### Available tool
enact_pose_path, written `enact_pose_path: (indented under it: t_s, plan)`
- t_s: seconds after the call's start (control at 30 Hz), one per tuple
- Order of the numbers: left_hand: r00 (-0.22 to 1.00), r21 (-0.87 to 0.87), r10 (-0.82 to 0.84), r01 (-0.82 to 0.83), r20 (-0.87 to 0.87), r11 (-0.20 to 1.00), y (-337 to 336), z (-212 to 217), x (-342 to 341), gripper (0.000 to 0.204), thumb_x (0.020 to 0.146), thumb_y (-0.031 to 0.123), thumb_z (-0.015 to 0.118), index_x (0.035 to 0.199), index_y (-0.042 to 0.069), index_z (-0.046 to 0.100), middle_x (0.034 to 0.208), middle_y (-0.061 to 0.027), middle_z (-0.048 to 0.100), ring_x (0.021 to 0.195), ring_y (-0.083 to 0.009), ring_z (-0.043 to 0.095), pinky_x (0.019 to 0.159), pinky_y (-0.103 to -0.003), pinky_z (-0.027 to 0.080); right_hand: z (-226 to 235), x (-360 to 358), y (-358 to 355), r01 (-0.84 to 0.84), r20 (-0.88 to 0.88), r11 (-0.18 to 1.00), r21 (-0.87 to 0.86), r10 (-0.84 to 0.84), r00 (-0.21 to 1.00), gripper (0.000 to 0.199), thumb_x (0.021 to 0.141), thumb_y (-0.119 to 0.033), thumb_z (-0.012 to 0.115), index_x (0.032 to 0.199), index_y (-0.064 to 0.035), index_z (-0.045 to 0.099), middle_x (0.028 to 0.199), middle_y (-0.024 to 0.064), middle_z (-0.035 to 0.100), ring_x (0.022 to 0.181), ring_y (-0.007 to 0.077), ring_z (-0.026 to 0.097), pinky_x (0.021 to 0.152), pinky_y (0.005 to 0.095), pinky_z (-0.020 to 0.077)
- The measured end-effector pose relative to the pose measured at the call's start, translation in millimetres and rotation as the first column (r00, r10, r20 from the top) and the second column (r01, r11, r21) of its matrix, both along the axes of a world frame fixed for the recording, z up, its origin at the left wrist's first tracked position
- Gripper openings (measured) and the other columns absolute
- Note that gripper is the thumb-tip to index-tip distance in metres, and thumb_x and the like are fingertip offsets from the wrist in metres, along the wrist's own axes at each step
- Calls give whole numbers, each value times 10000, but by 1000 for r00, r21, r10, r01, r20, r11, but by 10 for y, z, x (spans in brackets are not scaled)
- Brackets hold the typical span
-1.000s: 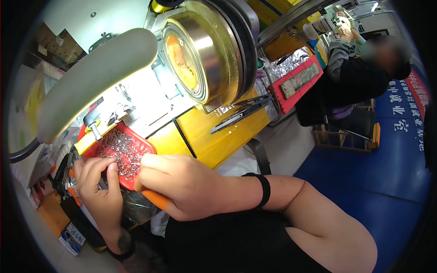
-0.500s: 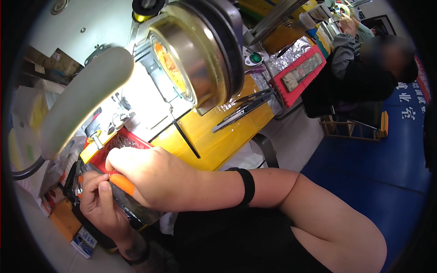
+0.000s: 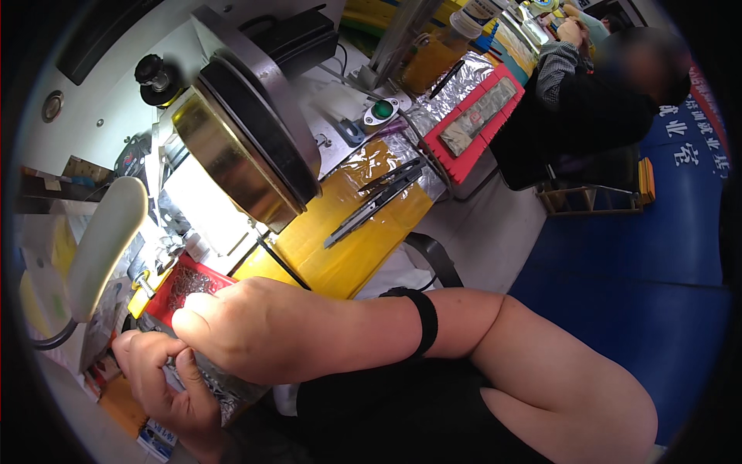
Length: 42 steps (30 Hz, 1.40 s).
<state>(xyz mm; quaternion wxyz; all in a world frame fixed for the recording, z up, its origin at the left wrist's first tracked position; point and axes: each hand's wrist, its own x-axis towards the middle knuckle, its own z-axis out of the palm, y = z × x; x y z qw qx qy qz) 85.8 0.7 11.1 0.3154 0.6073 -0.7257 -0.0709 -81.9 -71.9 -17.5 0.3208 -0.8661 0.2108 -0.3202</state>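
My right hand [image 3: 251, 329] is closed, its back toward me. An orange-handled tool shows in it in the earlier frame, but the hand now hides the handle. Against its fingertips rest the bent thumb and fingers of my left hand [image 3: 174, 383]; anything pinched there is too small or hidden. Just beyond my right knuckles lies a red tray [image 3: 179, 308] of tangled, small, shiny pieces. A yellow bar with a metal spring [image 3: 144, 286] sits at its left edge. Below my hands, partly covered, is a clear bag-like wrapping [image 3: 226, 390] with glinting contents.
A brass-coloured round housing [image 3: 232, 155] overhangs the bench. A pale lamp head [image 3: 104, 251] stands left. Tweezers [image 3: 375, 205] and a thin black rod [image 3: 280, 261] lie on the yellow sheet [image 3: 332, 271]. A grey block [image 3: 481, 116] rests on red matting. Another person [image 3: 595, 108] works at right.
The view has shifted, and the round housing appears farther left. My hands sit slightly lower in the picture and still touch. The orange handle has gone out of sight behind my right hand.
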Motion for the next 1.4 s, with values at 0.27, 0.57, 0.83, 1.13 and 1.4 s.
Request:
enact_pose_path:
  t_s: [0.27,0.57,0.83,1.13,1.4]
  plan:
    - [999,-44,20,-18,47,999,-118,67,-120,42,884,18,532,899,-13,509,880,-105,465,846,-229,449,825,-341,373,-15,13,44,-23,403,865,501,-210,891,54,930,-31,547,954,-20,500,793,87,574,643,196,595,578,301,460]
    - [826,-108,56,-141,-561,984,-261,-50,-270,109,881,74,548,957,-3,532,887,-97,456,863,-195,447,820,-325,371,142,-11,-96,-447,531,350,823,-197,824,117,1015,-148,530,984,-42,490,808,7,522,742,42,458,644,214,403]
    - [878,-123,145,-224,-457,967,-311,-9,-252,51,927,16,556,970,-9,547,949,-107,535,930,-193,517,879,-325,406,132,81,-59,-340,543,479,809,-388,744,48,836,0,529,843,18,485,651,66,485,618,139,468,557,313,396]
    - [957,-250,208,-155,201,956,-468,48,-137,80,951,12,592,1016,-32,581,993,-100,615,908,-182,588,871,-325,473,21,356,-142,-49,531,639,768,-591,607,146,809,-34,599,873,48,496,650,140,529,583,237,533,568,371,437]
    - [941,-118,250,-282,-230,952,-650,-65,-304,155,935,13,596,1072,-56,623,1075,-136,674,985,-208,645,912,-332,503,-55,376,-163,-14,478,615,789,-598,643,89,900,-69,562,880,8,523,673,151,553,606,287,555,578,374,438]
